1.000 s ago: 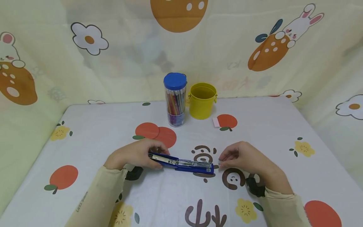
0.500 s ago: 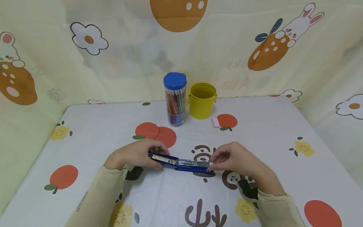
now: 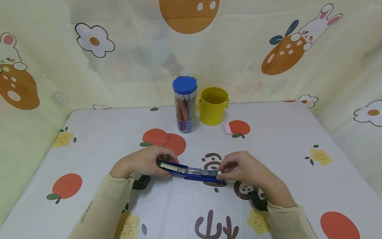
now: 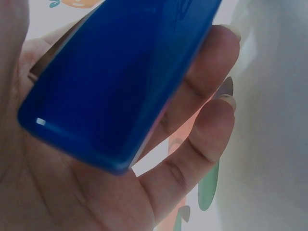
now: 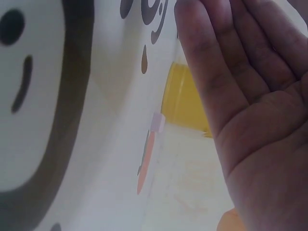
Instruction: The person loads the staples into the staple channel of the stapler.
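Note:
A blue stapler [image 3: 203, 176] lies opened out lengthwise in front of me, its metal staple channel facing up. My left hand [image 3: 149, 161] grips its left end between thumb and fingers. Close up in the left wrist view, the smooth blue end of the stapler [image 4: 110, 86] rests across the palm, beside bent fingers. At the other end, my right hand [image 3: 243, 168] pinches the stapler's tip, thumb in front and forefinger behind; a small pale bit shows between them. The right wrist view shows only the palm and fingers of the right hand [image 5: 255, 91], with the fingertips cut off.
Behind the stapler stand a clear tub of pens [image 3: 185, 108] with a blue lid and a yellow bucket [image 3: 212, 111]. A small pink-and-white eraser [image 3: 227, 129] lies right of them. A patterned cloth covers the table [image 3: 104, 132], with a printed curtain [image 3: 134, 66] behind it.
My right hand has moved left from beside the stapler onto its right end, and its thumb and forefinger have closed there. The left hand and the stapler have stayed put.

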`<state>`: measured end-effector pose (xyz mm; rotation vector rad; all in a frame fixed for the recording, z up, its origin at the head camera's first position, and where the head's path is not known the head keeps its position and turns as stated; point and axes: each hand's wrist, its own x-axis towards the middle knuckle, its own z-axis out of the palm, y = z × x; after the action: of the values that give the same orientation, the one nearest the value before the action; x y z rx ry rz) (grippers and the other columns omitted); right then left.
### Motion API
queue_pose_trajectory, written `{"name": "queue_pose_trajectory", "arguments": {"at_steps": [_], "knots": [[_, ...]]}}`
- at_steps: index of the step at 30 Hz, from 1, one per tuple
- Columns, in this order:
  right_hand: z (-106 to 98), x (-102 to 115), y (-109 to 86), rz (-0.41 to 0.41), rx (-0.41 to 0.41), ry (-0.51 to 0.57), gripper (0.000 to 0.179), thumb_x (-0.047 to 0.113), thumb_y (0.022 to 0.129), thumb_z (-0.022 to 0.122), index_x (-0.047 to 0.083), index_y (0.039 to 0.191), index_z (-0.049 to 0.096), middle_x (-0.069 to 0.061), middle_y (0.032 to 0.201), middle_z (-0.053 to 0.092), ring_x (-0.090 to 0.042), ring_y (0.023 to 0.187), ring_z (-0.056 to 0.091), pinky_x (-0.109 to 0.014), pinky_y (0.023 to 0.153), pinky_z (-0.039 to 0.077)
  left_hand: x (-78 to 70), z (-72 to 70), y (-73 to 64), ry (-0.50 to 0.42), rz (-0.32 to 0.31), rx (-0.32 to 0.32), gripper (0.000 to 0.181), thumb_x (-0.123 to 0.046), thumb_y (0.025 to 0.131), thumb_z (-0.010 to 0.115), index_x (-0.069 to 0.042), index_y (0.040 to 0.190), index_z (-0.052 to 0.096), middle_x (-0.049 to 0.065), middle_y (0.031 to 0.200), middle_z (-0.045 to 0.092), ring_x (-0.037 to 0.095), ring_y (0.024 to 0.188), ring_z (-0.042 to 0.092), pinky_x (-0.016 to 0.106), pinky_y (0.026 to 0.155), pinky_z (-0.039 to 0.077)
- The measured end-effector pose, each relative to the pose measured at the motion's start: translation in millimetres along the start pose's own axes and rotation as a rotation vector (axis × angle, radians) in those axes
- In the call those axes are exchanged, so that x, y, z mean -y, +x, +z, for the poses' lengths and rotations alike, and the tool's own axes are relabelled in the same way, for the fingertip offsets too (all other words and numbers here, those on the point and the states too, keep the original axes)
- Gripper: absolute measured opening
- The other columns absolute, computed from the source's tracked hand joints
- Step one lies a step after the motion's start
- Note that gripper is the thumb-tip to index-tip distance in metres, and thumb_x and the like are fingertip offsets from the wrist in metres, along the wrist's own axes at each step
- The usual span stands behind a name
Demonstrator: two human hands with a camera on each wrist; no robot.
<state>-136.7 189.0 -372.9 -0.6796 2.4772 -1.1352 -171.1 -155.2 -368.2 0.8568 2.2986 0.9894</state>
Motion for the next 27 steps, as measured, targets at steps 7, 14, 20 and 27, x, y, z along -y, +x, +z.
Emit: {"name": "queue_pose_trajectory", "arguments": {"at_steps": [7, 14, 20, 27], "knots": [[1.4, -0.1, 2.2, 0.015, 0.006, -0.021, 0.011, 0.017, 0.081, 0.086, 0.017, 0.088, 0.077, 0.008, 0.082, 0.068, -0.015, 0.075, 0.065, -0.027, 0.069, 0.057, 1.2, -0.3, -0.3, 0.009, 0.008, -0.001, 0.035, -0.017, 0.081, 0.085, -0.022, 0.112, 0.070, -0.010, 0.107, 0.068, 0.016, 0.093, 0.060, 0.037, 0.086, 0.048], [3.1, 2.0, 2.0, 0.018, 0.002, -0.012, 0.013, 0.016, 0.080, 0.087, 0.015, 0.087, 0.077, 0.007, 0.080, 0.067, -0.015, 0.073, 0.064, -0.027, 0.067, 0.056, 1.3, -0.5, -1.5, 0.010, 0.012, 0.000, 0.035, -0.017, 0.082, 0.085, -0.021, 0.113, 0.070, -0.009, 0.107, 0.068, 0.016, 0.094, 0.060, 0.037, 0.087, 0.048], [2.8, 2.5, 2.6, 0.005, -0.004, -0.013, 0.016, 0.016, 0.078, 0.088, 0.013, 0.088, 0.076, 0.006, 0.080, 0.067, -0.014, 0.073, 0.063, -0.026, 0.067, 0.056, 1.2, -0.9, -2.0, 0.003, 0.000, 0.002, 0.035, -0.015, 0.081, 0.085, -0.022, 0.113, 0.070, -0.011, 0.107, 0.068, 0.016, 0.094, 0.061, 0.037, 0.088, 0.048], [4.2, 0.3, 2.5, 0.028, -0.007, -0.016, 0.019, 0.017, 0.077, 0.090, 0.014, 0.090, 0.076, 0.006, 0.081, 0.067, -0.015, 0.075, 0.064, -0.026, 0.069, 0.056, 0.8, -2.9, -3.6, 0.010, -0.004, 0.004, 0.037, -0.013, 0.081, 0.085, -0.024, 0.113, 0.069, -0.009, 0.108, 0.068, 0.018, 0.093, 0.061, 0.039, 0.087, 0.049]]}}
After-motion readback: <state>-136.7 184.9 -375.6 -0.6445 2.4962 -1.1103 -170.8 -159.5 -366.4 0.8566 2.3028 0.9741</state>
